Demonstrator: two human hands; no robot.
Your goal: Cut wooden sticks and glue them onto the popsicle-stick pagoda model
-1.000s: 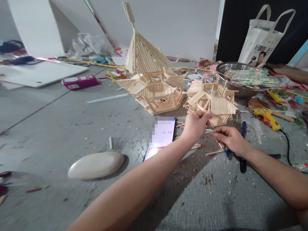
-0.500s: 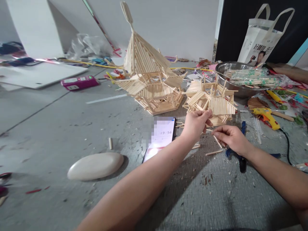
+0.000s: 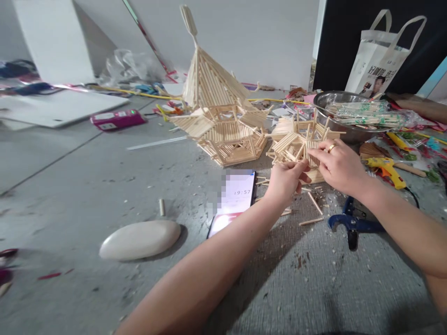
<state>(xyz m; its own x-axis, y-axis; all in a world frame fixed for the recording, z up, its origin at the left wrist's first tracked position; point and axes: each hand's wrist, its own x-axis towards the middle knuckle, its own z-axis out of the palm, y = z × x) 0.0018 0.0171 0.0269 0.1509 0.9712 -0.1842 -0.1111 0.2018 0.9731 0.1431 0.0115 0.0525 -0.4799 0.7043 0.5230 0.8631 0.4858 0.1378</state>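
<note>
A small model of wooden sticks (image 3: 284, 142) stands on the floor, with a slatted roof panel (image 3: 313, 151) at its front. My left hand (image 3: 286, 179) is closed in a pinch at the panel's lower left corner; what lies between its fingertips is hidden. My right hand (image 3: 338, 163), with a ring on one finger, reaches over the panel from the right. Its fingertips are drawn together against the slats, and whatever they hold cannot be made out. Loose sticks (image 3: 315, 203) lie on the floor below both hands.
A taller stick pavilion (image 3: 223, 130) stands to the left. Near my left forearm lies a phone (image 3: 235, 195). At right are a blue cutter (image 3: 349, 223), a yellow glue gun (image 3: 386, 170) and a metal bowl (image 3: 344, 132) of bagged sticks. A pale oval object (image 3: 139, 239) is at left.
My right hand has moved up and left from the loose sticks to the roof panel, uncovering the blue cutter. My left hand has stayed nearly in place.
</note>
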